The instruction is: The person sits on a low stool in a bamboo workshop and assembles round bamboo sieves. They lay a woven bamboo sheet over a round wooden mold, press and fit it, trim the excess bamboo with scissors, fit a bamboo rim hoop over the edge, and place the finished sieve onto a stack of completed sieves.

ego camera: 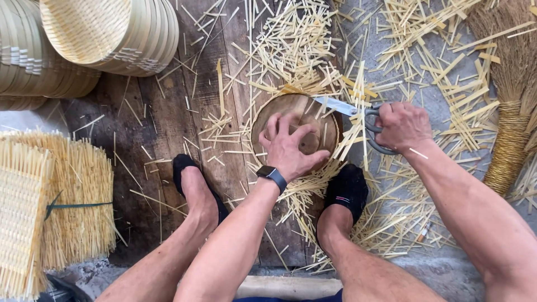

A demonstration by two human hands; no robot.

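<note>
Two hands were seen: the left hand (289, 146), fingers spread, was pressed flat on a round wooden block (295, 130); at three o'clock, scissors (351, 114) were gripped by the closed right hand (401, 126).

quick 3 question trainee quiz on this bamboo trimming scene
1. True or false: the right hand holds scissors.
2. What does the left hand press on? A) broom B) round wooden form C) bundle of woven mats
3. Name the thing worn on the left wrist.

Key:
1. True.
2. B, the round wooden form, ringed by cut bamboo strips.
3. A dark smartwatch.
</note>
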